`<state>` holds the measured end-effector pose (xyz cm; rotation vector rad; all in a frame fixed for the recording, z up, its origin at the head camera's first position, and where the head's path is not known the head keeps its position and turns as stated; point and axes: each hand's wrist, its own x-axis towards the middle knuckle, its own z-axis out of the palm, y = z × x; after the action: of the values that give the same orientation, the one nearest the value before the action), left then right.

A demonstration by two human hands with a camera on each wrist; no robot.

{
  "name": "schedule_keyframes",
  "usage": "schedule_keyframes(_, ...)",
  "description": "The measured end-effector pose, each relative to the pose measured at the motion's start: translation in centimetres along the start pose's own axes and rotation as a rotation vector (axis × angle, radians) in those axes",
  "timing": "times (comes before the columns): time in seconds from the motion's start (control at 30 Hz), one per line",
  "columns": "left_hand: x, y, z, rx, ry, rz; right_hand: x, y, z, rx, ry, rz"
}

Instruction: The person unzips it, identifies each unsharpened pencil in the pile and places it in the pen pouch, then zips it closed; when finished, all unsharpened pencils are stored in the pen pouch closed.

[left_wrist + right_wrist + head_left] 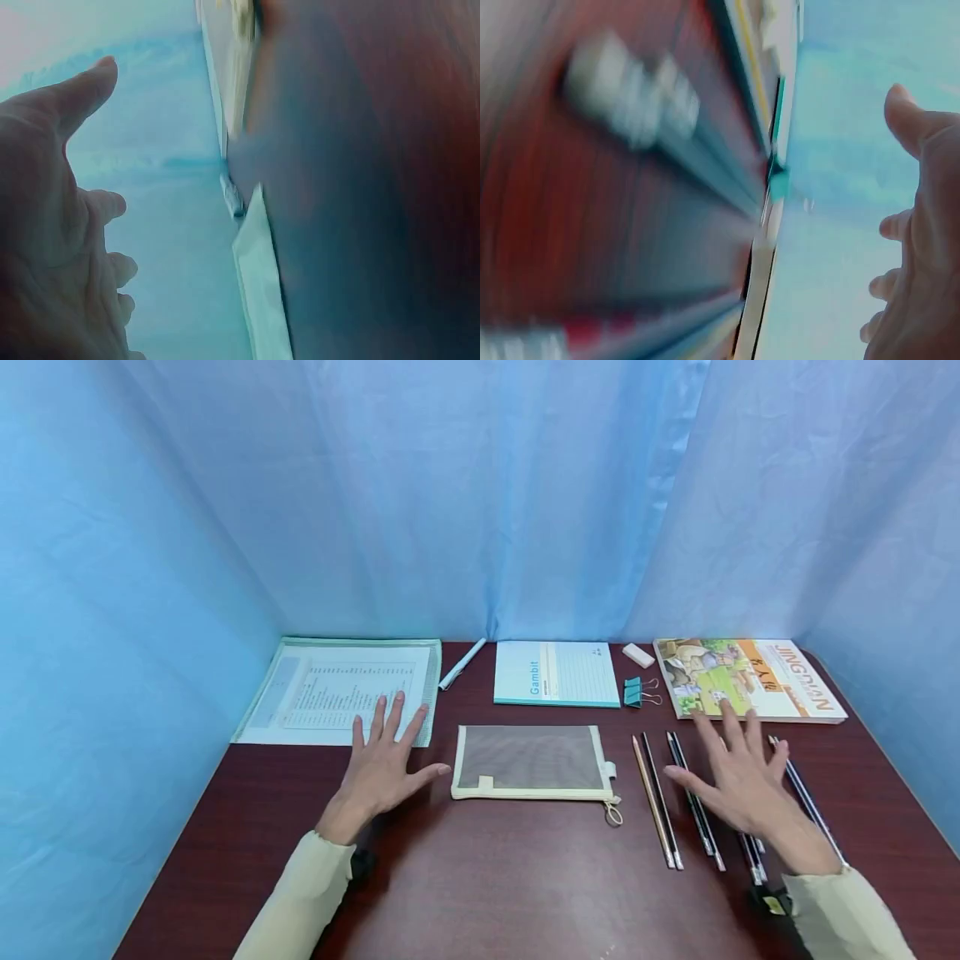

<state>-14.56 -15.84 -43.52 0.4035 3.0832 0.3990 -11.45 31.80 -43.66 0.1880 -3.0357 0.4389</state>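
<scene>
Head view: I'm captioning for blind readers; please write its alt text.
A person's left hand and right hand spread above a dark table, a mesh pouch between them. Pencils lie near the right; along the back are a folder, pen, notebook, eraser, binder clip and book.

Shiny red-brown table (540, 877)'s got a flat grey-mesh, cream-edged pouch (531, 756), white-and-teal paper notebook (557, 673) behind the pouch, slim dark pencils (693, 797) to its right, green-edged see-through folder (337, 693) left.
</scene>
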Motion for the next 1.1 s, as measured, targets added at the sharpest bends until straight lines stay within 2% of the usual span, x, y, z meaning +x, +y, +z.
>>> schedule_keyframes(0.13, -0.1, 1.4, 0.9, 0.004, -0.010, 0.040, 0.1, -2.8, 0.9, 0.007, -0.036, -0.026)
schedule_keyframes(0.37, -0.3, 3.0, 2.6, 0.004, -0.083, 0.076, 0.2, -6.9, 2.7, -0.019, -0.141, -0.062)
schedule_keyframes(0.53, -0.1, 3.4, 3.3, -0.025, -0.141, 0.097, -0.4, -8.4, 3.9, -0.046, -0.174, -0.082)
schedule_keyframes(0.7, 0.1, 3.2, 3.6, -0.024, -0.188, 0.115, -0.8, -9.1, 4.6, -0.041, -0.170, -0.099)
schedule_keyframes(0.9, 0.2, 3.3, 3.6, -0.041, -0.234, 0.128, -0.8, -9.6, 4.8, 0.033, -0.154, -0.109)
schedule_keyframes(1.1, 0.3, 3.6, 3.7, -0.015, -0.246, 0.116, -0.3, -9.8, 4.4, 0.210, -0.110, -0.130)
